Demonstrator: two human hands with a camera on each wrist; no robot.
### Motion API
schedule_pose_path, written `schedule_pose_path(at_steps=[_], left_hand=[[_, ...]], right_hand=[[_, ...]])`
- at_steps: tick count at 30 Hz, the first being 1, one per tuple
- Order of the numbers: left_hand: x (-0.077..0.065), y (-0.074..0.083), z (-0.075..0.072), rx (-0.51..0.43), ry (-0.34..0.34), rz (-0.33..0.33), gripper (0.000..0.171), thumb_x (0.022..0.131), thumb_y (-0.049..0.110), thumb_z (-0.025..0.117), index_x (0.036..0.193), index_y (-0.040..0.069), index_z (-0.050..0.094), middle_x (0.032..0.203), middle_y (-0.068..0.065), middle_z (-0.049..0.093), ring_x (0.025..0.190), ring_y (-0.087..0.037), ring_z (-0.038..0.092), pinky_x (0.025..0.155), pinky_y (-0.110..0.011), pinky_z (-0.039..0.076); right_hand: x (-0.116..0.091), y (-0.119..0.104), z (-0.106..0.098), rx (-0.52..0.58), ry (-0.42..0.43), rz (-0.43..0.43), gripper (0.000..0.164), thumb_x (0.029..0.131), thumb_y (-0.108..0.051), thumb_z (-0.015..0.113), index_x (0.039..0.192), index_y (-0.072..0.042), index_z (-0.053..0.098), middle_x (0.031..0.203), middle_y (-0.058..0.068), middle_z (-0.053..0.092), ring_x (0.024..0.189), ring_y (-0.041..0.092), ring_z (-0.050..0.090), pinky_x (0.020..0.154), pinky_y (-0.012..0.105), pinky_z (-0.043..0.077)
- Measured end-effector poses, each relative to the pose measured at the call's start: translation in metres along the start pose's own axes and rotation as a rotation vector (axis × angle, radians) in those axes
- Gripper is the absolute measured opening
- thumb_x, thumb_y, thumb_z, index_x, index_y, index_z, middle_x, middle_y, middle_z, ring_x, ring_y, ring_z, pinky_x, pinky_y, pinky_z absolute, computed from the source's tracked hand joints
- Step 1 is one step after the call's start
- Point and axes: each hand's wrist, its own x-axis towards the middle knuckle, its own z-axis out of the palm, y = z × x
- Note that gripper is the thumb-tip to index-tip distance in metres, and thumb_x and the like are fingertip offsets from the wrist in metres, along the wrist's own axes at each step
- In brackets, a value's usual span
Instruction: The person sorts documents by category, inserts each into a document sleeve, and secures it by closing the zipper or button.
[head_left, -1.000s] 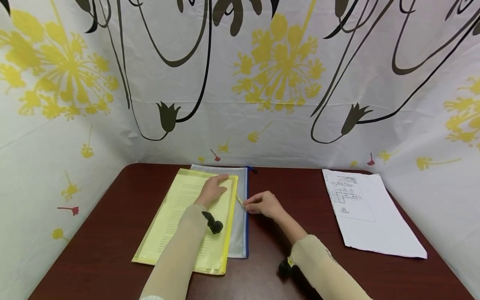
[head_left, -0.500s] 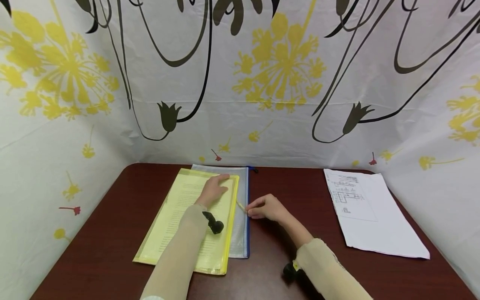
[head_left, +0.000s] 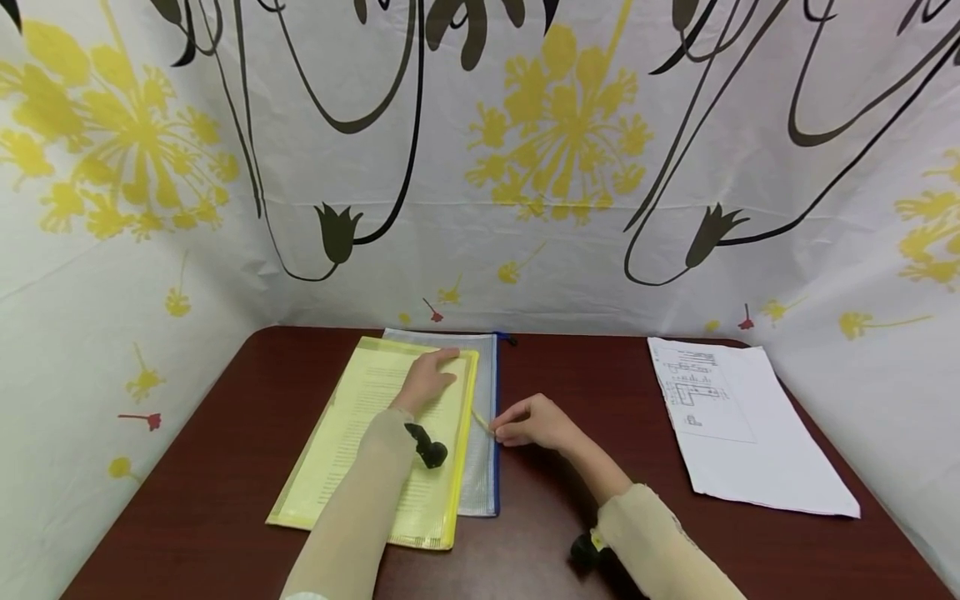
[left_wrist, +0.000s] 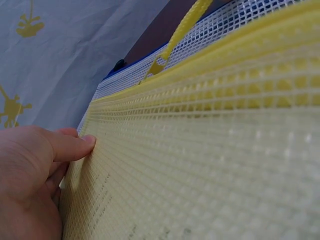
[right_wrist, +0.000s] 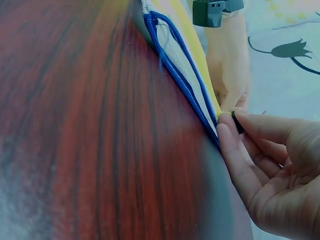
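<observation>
A yellow mesh zip pouch point(head_left: 363, 425) with printed sheets inside lies on a clear mesh zip pouch point(head_left: 480, 475) with a blue zip edge. My left hand point(head_left: 426, 382) rests on the yellow pouch near its far right corner; its thumb point(left_wrist: 75, 146) presses the mesh in the left wrist view. At the pouch's right edge, my right hand point(head_left: 538, 423) pinches the end of the yellow zipper pull point(head_left: 482, 422) between thumb and fingers. That pull's cord runs up from the slider point(left_wrist: 156, 65) in the left wrist view. A black end point(right_wrist: 237, 122) shows between the right fingertips.
White sheets with a printed drawing point(head_left: 757, 450) lie at the right of the dark wooden table point(head_left: 187, 483). The clear pouch's blue pull point(head_left: 507, 338) hangs off its far corner. A patterned cloth point(head_left: 450, 167) stands behind and beside the table.
My right hand has moved a little toward me and slightly right along the yellow pouch's zip edge, with the zipper pull still pinched. The left hand stays in place on the pouch.
</observation>
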Motion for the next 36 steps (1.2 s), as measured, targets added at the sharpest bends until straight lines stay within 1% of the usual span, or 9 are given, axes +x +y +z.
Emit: schedule_pose_path(at_steps=[7,13,15,20,21,27,30,36], left_hand=[[0.0,0.0,0.0,0.017,0.009,0.014,0.052,0.093,0.0,0.063,0.144,0.006,0.052,0.151,-0.011,0.05,0.146,-0.033,0.038,0.123,-0.048,0.03],[-0.003,0.003,-0.001,0.006,0.009,0.022,0.051,0.093,-0.002,0.061,0.144,0.006,0.052,0.151,-0.012,0.05,0.146,-0.035,0.038,0.123,-0.05,0.029],[-0.005,0.004,-0.001,0.018,0.012,0.028,0.051,0.093,-0.002,0.06,0.143,0.005,0.052,0.15,-0.013,0.051,0.145,-0.036,0.039,0.122,-0.051,0.03],[-0.005,0.005,-0.001,0.013,0.003,0.009,0.052,0.093,-0.001,0.061,0.144,0.006,0.051,0.152,-0.012,0.049,0.146,-0.035,0.037,0.123,-0.05,0.029],[-0.004,0.004,-0.001,0.001,-0.001,0.003,0.053,0.093,-0.001,0.061,0.145,0.006,0.051,0.153,-0.012,0.048,0.147,-0.034,0.036,0.124,-0.049,0.028],[-0.001,0.001,-0.001,0.01,0.001,0.008,0.053,0.093,0.0,0.063,0.144,0.007,0.051,0.152,-0.011,0.049,0.147,-0.033,0.038,0.123,-0.049,0.028],[-0.002,0.001,-0.002,0.002,-0.003,-0.003,0.054,0.093,0.001,0.063,0.145,0.008,0.051,0.153,-0.009,0.048,0.147,-0.032,0.037,0.124,-0.048,0.027],[-0.001,0.001,-0.001,0.004,-0.003,0.002,0.053,0.094,0.001,0.062,0.145,0.008,0.051,0.153,-0.01,0.048,0.147,-0.033,0.036,0.124,-0.049,0.028]], right_hand=[[-0.005,-0.001,0.0,0.005,-0.033,-0.003,0.018,0.089,-0.005,0.072,0.103,0.005,0.076,0.101,0.018,0.076,0.086,0.014,0.073,0.078,0.034,0.064],[-0.01,-0.004,0.001,0.003,-0.061,-0.012,0.019,0.089,-0.005,0.072,0.104,0.006,0.075,0.102,0.018,0.076,0.086,0.014,0.073,0.078,0.035,0.064],[-0.012,-0.004,0.001,0.008,-0.068,-0.011,0.019,0.089,-0.005,0.072,0.104,0.006,0.075,0.102,0.019,0.076,0.086,0.014,0.073,0.078,0.035,0.064],[-0.014,-0.004,0.001,0.002,-0.089,-0.017,0.019,0.089,-0.006,0.073,0.103,0.006,0.076,0.101,0.018,0.076,0.086,0.014,0.073,0.078,0.034,0.064],[-0.015,-0.004,0.002,-0.003,-0.095,-0.021,0.018,0.089,-0.006,0.073,0.103,0.005,0.076,0.101,0.017,0.076,0.086,0.014,0.073,0.078,0.034,0.064],[-0.018,-0.004,0.001,-0.031,-0.124,-0.051,0.016,0.088,-0.006,0.074,0.101,0.003,0.077,0.102,0.015,0.076,0.087,0.014,0.073,0.078,0.034,0.064],[-0.02,-0.002,0.002,-0.035,-0.134,-0.056,0.016,0.087,-0.006,0.074,0.101,0.003,0.077,0.102,0.015,0.076,0.087,0.013,0.073,0.078,0.033,0.064],[-0.022,-0.001,0.004,-0.063,-0.153,-0.072,0.015,0.086,-0.007,0.076,0.099,0.001,0.078,0.097,0.014,0.077,0.083,0.012,0.071,0.076,0.031,0.063]])
